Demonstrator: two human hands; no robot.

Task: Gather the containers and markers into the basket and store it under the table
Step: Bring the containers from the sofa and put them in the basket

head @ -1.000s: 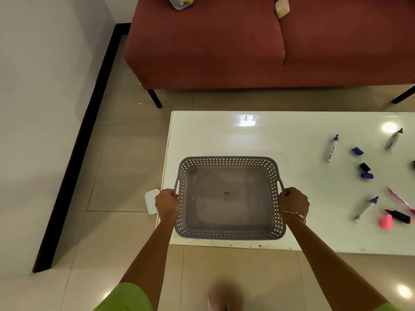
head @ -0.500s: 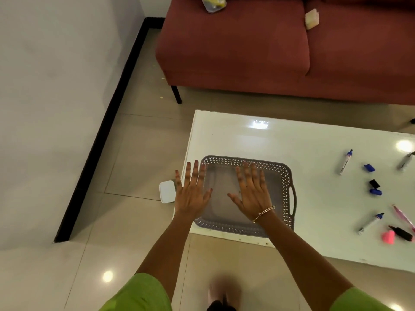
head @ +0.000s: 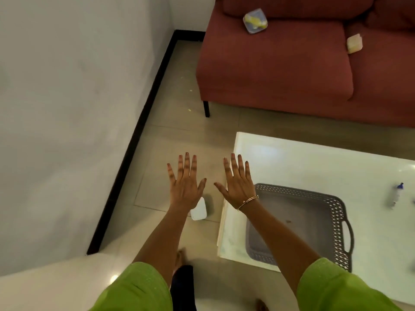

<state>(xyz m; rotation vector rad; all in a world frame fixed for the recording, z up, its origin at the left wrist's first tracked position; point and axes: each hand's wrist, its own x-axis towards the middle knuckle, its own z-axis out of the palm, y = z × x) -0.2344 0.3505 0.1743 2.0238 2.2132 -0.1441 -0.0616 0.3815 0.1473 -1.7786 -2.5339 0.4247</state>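
The grey perforated basket [head: 334, 212] rests empty on the near left corner of the white table [head: 292, 162]. Both hands hover flat, palms down, fingers spread, holding nothing. My left hand [head: 185, 184] is over the floor left of the table. My right hand [head: 238, 184] is above the table's left edge, just left of the basket; its forearm crosses the basket. A blue-capped marker [head: 396, 195] lies blurred at the table's right edge. A clear container [head: 255, 21] with yellow contents and a beige container [head: 354, 43] lie on the sofa seat.
A dark red sofa [head: 280, 70] stands beyond the table. A small white box [head: 198, 209] sits on the tiled floor by the table's left side. A grey wall with black skirting [head: 134, 140] runs along the left.
Both hands let go of the basket handles and spread open, then moved left off the basket. The view swung left, so most markers left the frame.
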